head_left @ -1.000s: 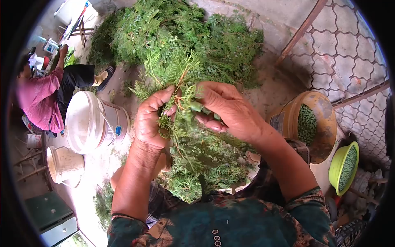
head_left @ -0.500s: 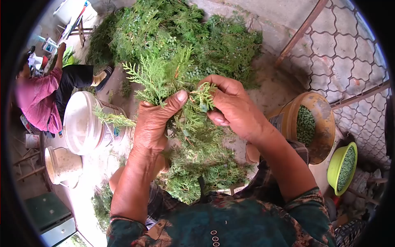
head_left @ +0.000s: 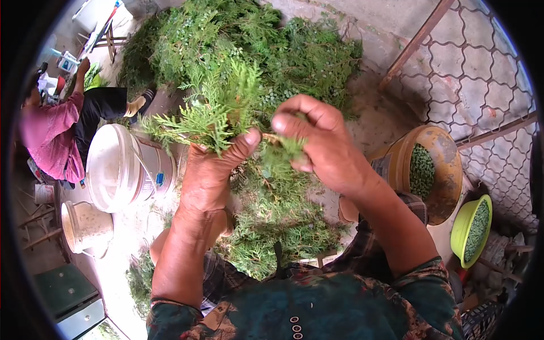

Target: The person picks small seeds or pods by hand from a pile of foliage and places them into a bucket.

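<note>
My left hand [head_left: 212, 170] is closed round the stems of a leafy green sprig [head_left: 209, 116], whose fronds spread up and to the left. Just right of it, my right hand [head_left: 326, 144] pinches a smaller, blurred part of the greenery [head_left: 280, 153] between thumb and fingers. Beyond both hands lies a large pile of green branches [head_left: 226, 39] with small pale berries among them. More cut sprigs [head_left: 277, 232] lie below my hands, near my lap.
A yellowish bucket [head_left: 445, 175] and a lime-green basin [head_left: 460, 232], both holding small green berries, stand at the right beside wire mesh [head_left: 464, 73]. White buckets [head_left: 116, 170] stand at the left. A person in a pink top [head_left: 56, 130] sits at the upper left.
The sprig in my left hand has tilted further left, and its fronds are spread differently. My right hand has shifted slightly, with its fingers curled closer round the greenery.
</note>
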{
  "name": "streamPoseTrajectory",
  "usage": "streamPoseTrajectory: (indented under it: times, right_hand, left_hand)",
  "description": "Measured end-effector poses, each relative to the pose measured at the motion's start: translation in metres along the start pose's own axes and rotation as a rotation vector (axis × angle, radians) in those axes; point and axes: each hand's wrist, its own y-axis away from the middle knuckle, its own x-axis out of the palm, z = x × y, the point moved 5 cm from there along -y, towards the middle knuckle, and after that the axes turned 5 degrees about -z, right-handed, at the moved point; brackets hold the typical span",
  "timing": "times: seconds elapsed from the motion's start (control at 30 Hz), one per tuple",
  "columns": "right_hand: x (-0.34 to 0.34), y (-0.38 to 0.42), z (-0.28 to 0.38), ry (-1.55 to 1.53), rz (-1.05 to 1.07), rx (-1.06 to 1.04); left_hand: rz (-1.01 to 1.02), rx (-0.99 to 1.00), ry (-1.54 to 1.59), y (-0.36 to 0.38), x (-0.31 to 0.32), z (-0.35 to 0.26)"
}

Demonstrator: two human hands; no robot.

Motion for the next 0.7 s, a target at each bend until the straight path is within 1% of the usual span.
streamPoseTrajectory:
  times: [0.03, 0.1, 0.13, 0.2, 0.23, 0.27, 0.33, 0.4, 0.47, 0.53, 0.6, 0.7]
  right_hand:
    - [-0.008, -0.003, 0.0, -0.071, -0.067, -0.038]
    - [-0.029, -0.011, 0.004, -0.263, -0.206, -0.136]
    - [-0.036, -0.012, 0.007, -0.261, -0.207, -0.14]
    - [-0.039, -0.014, 0.007, -0.623, -0.097, -0.055]
    - [-0.036, -0.014, 0.002, -0.631, -0.01, -0.015]
    - [-0.034, -0.013, 0.001, -0.631, -0.009, -0.015]
    - [-0.02, -0.01, -0.007, -0.583, 0.074, 0.087]
    - [-0.013, -0.008, -0.01, -0.539, 0.062, 0.124]
    - [-0.008, -0.007, -0.012, -0.382, 0.042, 0.132]
    - [-0.005, -0.005, -0.012, -0.428, 0.044, 0.151]
    - [-0.001, -0.003, -0.013, -0.403, 0.098, 0.182]
    - [-0.001, -0.003, -0.016, -0.397, 0.105, 0.174]
  left_hand:
    - [0.001, -0.001, 0.0, -0.001, -0.003, 0.002]
    - [0.005, -0.012, 0.186, -0.006, -0.008, 0.007]
    - [0.008, -0.01, 0.187, -0.008, -0.006, 0.005]
    - [-0.009, -0.028, 0.302, -0.012, -0.005, 0.002]
    - [-0.044, -0.09, 0.326, -0.014, -0.009, 0.008]
    - [-0.045, -0.089, 0.326, -0.016, -0.012, 0.009]
    - [0.018, -0.272, 0.408, -0.018, -0.014, 0.02]
    - [0.053, -0.307, 0.427, -0.018, -0.014, 0.025]
    - [0.042, -0.362, 0.467, -0.014, -0.006, 0.024]
    - [0.043, -0.371, 0.434, -0.011, -0.001, 0.022]
    - [0.044, -0.38, 0.402, -0.011, -0.001, 0.024]
    - [0.009, -0.289, 0.33, -0.013, -0.004, 0.025]
